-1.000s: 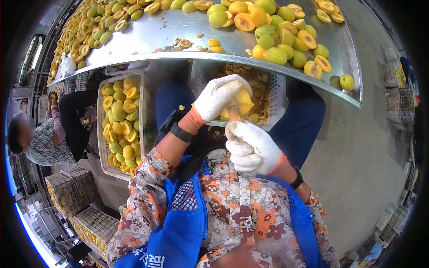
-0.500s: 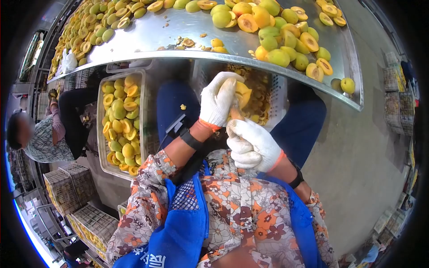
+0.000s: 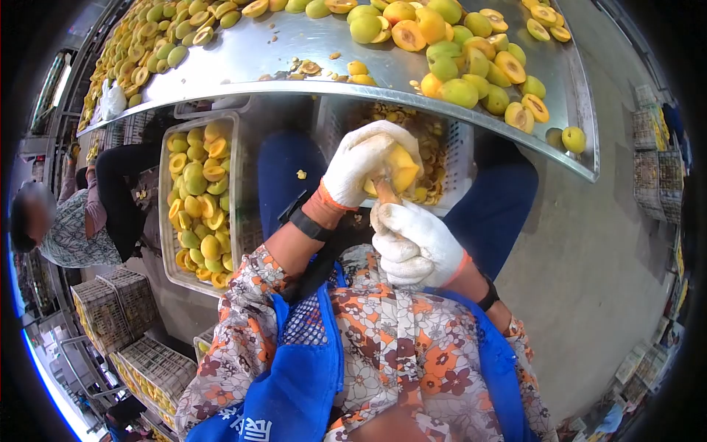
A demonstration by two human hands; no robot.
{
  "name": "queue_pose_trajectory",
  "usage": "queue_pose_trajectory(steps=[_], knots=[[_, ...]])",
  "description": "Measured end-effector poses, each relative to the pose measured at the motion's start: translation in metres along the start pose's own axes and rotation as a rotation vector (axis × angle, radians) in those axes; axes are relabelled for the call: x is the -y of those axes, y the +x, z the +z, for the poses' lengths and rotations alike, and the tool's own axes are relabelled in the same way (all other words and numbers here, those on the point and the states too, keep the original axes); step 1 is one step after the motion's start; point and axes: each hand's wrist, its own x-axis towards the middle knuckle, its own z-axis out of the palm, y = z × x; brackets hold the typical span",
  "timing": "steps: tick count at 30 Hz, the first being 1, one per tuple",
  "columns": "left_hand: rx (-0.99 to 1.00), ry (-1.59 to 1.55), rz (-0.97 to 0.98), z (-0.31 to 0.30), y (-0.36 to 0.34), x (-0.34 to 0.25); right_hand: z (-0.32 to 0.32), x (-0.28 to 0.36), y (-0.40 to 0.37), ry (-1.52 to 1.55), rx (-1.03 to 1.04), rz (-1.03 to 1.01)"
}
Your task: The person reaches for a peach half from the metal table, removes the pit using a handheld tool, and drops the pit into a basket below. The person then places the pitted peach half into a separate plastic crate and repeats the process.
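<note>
My left hand (image 3: 368,163), in a white knit glove, is wrapped around a yellow stone fruit piece (image 3: 404,169) in front of my chest. My gloved right hand (image 3: 417,244) is closed on a short brown tool (image 3: 386,192) that points up at the fruit. The glove and the fruit hide the tool's far end, so its exact kind does not show. Below the hands, between my knees, a white crate (image 3: 460,166) holds fruit scraps and pits.
A metal table (image 3: 258,55) with a raised rim carries whole and halved fruit. Left of my knees stands a crate (image 3: 235,199) full of fruit halves. Another person (image 3: 77,228) sits at the far left, near stacked crates (image 3: 114,309).
My left hand has turned over the fruit, with its fingers now curled across the top. The brown tool has come closer to the fruit's lower edge. My right hand has barely shifted.
</note>
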Motion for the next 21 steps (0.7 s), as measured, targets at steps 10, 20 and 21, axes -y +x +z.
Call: queue_pose_trajectory(steps=[10, 20, 21], knots=[[-0.233, 0.02, 0.119, 0.025, -0.003, -0.002, 0.0, 0.008, -0.003, 0.004, 0.014, -0.006], [-0.568, 0.278, 0.083, 0.035, -0.005, 0.002, -0.002, 0.007, -0.004, -0.011, -0.012, -0.003], [-0.565, 0.388, 0.174, 0.036, -0.006, 0.004, -0.003, 0.006, -0.005, 0.008, -0.011, 0.001]])
